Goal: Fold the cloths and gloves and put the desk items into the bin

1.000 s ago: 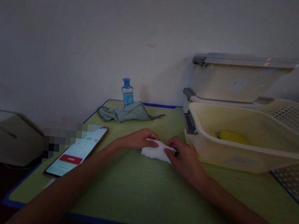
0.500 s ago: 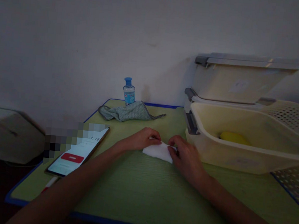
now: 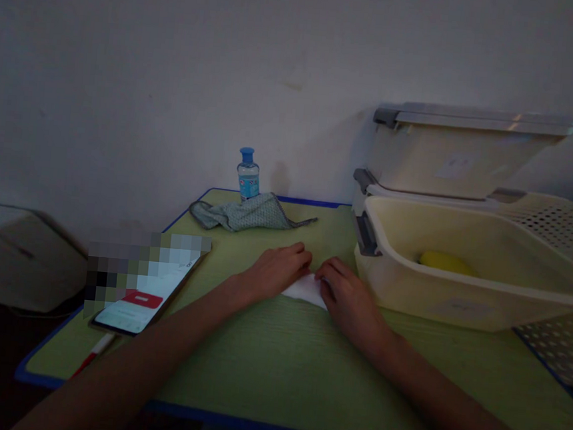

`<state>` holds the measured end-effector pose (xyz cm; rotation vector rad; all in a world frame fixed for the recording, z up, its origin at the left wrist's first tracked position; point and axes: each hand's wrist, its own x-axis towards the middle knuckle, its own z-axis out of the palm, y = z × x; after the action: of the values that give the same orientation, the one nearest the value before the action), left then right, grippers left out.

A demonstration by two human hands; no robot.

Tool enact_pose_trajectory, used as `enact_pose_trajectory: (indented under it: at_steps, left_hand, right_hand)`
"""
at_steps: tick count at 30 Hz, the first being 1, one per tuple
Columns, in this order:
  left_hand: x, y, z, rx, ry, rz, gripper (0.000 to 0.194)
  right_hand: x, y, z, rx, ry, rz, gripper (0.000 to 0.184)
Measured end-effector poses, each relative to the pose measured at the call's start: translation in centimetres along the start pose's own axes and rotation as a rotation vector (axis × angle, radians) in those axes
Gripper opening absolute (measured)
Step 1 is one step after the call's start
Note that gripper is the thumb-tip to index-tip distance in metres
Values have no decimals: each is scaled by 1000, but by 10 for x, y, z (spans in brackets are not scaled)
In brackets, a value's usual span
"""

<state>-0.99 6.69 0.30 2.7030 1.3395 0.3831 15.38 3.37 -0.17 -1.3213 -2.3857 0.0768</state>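
A folded piece of white tissue or cloth (image 3: 306,290) lies on the green table (image 3: 274,361), partly covered by my fingers. My left hand (image 3: 282,267) is curled over its left end, fingertips pressed to the upper edge. On the opposite end, my right hand (image 3: 347,297) is closed with bent fingers and thumb on the material. The fingertips of both hands are partly hidden, and only a short strip of white shows between them.
A phone (image 3: 143,303) and a red-and-white pen-like item (image 3: 96,352) lie at left. Behind are a grey-green patterned cloth (image 3: 251,213) and a blue-capped bottle (image 3: 248,177). At right stands a cream bin (image 3: 440,299) holding a yellow object (image 3: 447,262), with a lidded box (image 3: 452,156) behind.
Both hands have shifted slightly and now cover more of the white piece. Less of it shows, and it looks narrower than before.
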Motion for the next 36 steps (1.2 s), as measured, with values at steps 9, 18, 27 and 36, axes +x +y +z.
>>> enact_pose_trajectory:
  at_steps: [9,18,27,36]
  left_hand:
    - [-3,-17,19,-58,103,2,30]
    - [-3,-20,25,-128,219,79,22]
    - [-9,-8,20,162,250,85,19]
    - [-26,7,7,136,92,100,36]
  right_hand:
    - [-4,5,3,-96,86,-314,22]
    - [-11,-1,-9,-186,-59,-254,23]
    - [-9,0,-7,-160,-89,-153,35]
    - [-7,5,-9,-44,-87,-118,33]
